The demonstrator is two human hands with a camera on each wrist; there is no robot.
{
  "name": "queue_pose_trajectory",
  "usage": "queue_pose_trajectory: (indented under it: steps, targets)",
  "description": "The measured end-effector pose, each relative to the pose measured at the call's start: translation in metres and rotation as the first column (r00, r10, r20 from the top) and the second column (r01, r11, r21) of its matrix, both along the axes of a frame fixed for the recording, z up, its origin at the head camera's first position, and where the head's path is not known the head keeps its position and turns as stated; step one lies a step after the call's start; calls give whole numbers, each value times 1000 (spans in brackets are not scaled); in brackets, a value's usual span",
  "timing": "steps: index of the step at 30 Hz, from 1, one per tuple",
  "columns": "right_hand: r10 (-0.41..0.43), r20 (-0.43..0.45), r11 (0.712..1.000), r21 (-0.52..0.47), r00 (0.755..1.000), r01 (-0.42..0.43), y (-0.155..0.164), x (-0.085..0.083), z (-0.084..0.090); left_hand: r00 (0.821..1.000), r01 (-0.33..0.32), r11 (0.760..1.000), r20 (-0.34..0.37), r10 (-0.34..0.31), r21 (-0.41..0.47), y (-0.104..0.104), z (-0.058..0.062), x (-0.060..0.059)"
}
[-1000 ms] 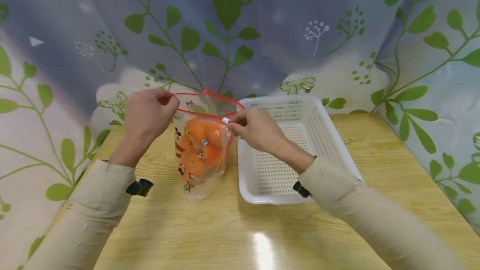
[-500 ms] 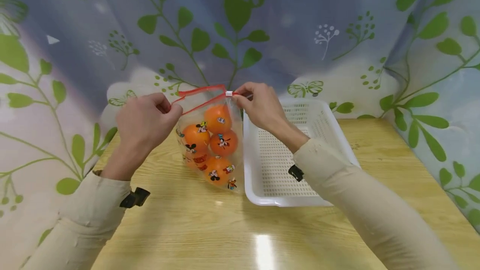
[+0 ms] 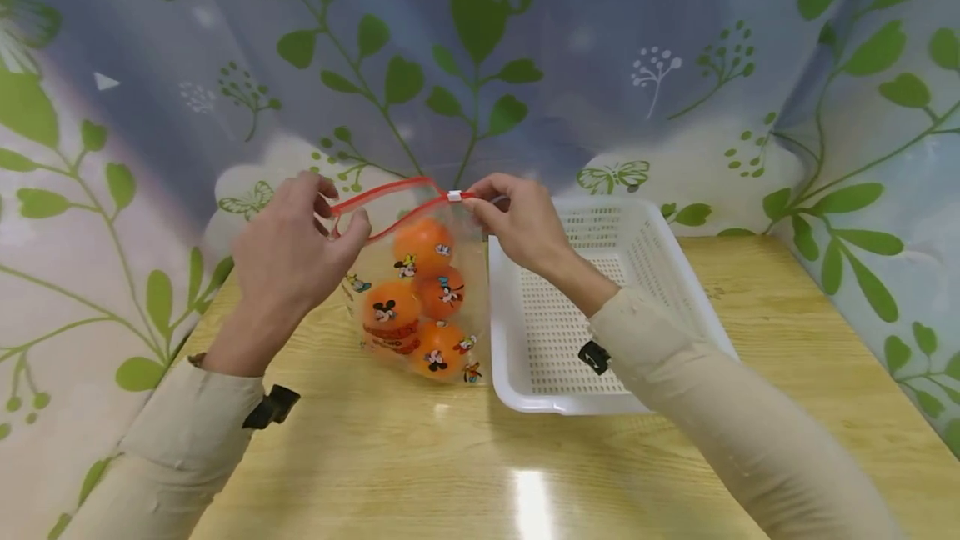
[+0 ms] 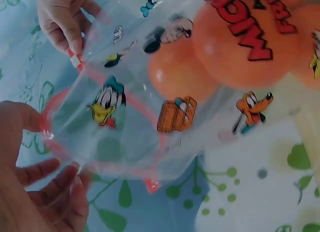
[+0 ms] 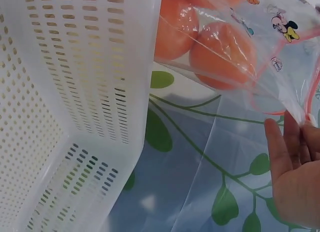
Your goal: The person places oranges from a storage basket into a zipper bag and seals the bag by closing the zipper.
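A clear slider zip bag with red edging and cartoon prints hangs upright, its mouth spread apart. Several oranges fill its lower part. My right hand pinches the bag's right top corner, right beside the white slider. At the left end of the mouth is my left hand, thumb and fingers parted around the red edge. In the left wrist view, the left thumb and fingertips lie right at the red edging, fingers loosely bent.
A white perforated plastic basket stands on the wooden table, just right of the bag. Behind the table hangs a leaf-patterned cloth. Black straps circle both wrists.
The right hand has moved up with the slider corner, and the bag has turned to face me. The left hand has loosened from its pinch on the edge, its thumb and fingers spreading.
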State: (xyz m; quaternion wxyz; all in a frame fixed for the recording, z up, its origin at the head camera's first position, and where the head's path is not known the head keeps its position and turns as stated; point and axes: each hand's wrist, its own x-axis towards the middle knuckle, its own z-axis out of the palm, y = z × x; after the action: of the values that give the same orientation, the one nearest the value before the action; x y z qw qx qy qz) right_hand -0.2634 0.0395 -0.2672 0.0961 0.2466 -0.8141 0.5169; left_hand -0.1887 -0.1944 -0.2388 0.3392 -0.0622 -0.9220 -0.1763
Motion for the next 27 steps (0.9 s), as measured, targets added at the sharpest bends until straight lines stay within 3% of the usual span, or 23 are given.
queue_pose_trajectory:
  steps: [2, 5, 9, 13, 16, 19, 27]
  targets:
    - [7, -1, 1000, -5, 1000, -7, 0, 1, 0, 993, 86, 996, -79, -87, -17, 2, -2, -7]
    - [19, -1, 1000, -16, 1000, -19, -1, 3, 0, 962, 228, 971, -138, -236, -70, 9, -4, -20]
    - [26, -17, 999, -31, 1000, -27, -1, 7, 0, 913, 379, 915, -108, -394, -140, 22, -1, -33]
    - [42, -52, 999, -21, 998, -44, 1, 9, 1, 856, 500, 841, -32, -516, -206, 29, 4, -41]
    - [50, -73, 999, 7, 996, -49, 4, 10, 1, 821, 561, 797, 22, -571, -225, 34, 3, -47]
    - [55, -94, 998, 40, 994, -52, 8, 12, 2, 803, 587, 775, 49, -593, -233, 37, -1, -52]
    - [70, -97, 996, 61, 993, -65, 16, 18, 4, 769, 635, 755, 40, -638, -164, 40, -8, -54]
